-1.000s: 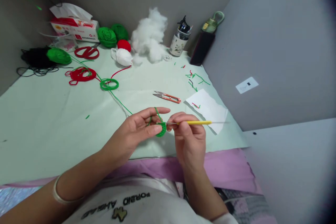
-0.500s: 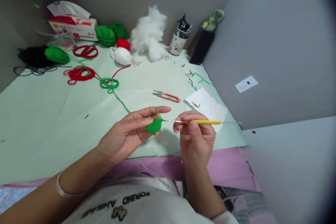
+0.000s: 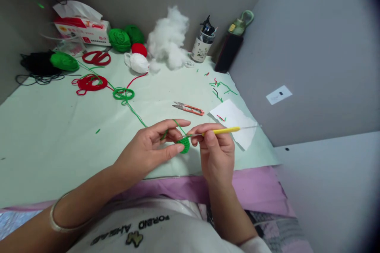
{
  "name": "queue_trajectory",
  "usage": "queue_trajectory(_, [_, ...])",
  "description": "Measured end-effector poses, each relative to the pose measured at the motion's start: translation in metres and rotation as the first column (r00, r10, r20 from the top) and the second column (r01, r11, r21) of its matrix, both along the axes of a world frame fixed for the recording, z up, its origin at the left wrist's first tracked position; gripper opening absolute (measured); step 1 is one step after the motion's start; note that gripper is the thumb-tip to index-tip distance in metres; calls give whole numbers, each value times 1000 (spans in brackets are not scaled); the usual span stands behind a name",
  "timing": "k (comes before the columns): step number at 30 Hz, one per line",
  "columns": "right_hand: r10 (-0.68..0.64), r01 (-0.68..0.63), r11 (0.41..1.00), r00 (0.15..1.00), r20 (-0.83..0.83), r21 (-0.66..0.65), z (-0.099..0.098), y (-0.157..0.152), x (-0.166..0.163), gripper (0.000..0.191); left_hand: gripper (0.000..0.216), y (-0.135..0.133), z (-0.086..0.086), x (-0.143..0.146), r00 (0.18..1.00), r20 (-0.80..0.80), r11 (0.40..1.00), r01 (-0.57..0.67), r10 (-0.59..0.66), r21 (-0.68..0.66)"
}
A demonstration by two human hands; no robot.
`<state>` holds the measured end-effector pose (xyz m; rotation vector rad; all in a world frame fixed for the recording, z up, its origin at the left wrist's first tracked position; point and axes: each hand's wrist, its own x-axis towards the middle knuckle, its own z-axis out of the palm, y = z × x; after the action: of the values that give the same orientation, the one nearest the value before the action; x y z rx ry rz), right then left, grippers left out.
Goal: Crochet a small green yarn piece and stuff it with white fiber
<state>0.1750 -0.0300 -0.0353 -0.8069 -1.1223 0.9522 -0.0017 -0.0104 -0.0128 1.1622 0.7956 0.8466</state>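
Note:
A small green crochet piece [image 3: 185, 145] is pinched at its edge by my left hand [image 3: 151, 144], thumb in front. Green yarn [image 3: 138, 116] runs from a loose coil on the table up over my raised left index finger and down to the piece. My right hand [image 3: 218, 146] grips a crochet hook [image 3: 225, 130] by its yellow handle, thumb on top. The metal shaft points left and its tip meets the top edge of the piece; the exact stitch is too small to make out.
Thread snips [image 3: 190, 108] lie beyond my hands, beside white paper [image 3: 230, 120] with yarn scraps. Farther back are red-handled scissors [image 3: 96, 58], a red yarn coil [image 3: 90, 84], yarn balls [image 3: 119, 40], white stuffing [image 3: 168, 39], a pen jar [image 3: 202, 47] and a phone [image 3: 228, 53]. Grey panels [image 3: 297, 67] enclose the table.
The green piece has shifted right and turned in my left fingers. My right hand has moved slightly left, bringing the hook closer, its handle end now tilted up more.

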Motion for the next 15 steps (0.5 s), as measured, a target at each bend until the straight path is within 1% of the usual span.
queue_trajectory(5, [68, -69, 997, 998, -18, -44, 5, -2, 4, 18, 38, 0, 2, -1, 996, -87, 998, -5, 10, 62])
queue_trajectory(7, [89, -89, 996, 996, 0, -19, 6, -3, 6, 18, 38, 0, 2, 0, 993, -119, 996, -10, 21, 86])
queue_trajectory(9, [77, -78, 997, 996, 48, 20, 7, -4, 7, 18, 35, -1, 3, 0, 988, -151, 992, -16, 35, 126])
queue_trajectory(12, [-31, 3, 992, 975, 222, 125, 10, -8, 6, 19, 34, -1, 2, 1, 972, -222, 975, -31, 82, 221])
queue_trajectory(14, [-116, 12, 967, 909, 400, 253, 13, -11, 6, 20, 35, -2, 1, 1, 952, -275, 946, -40, 134, 321])
queue_trajectory(15, [-155, -13, 946, 858, 490, 323, 14, -12, 6, 21, 34, -2, 1, 1, 941, -300, 926, -35, 157, 375])
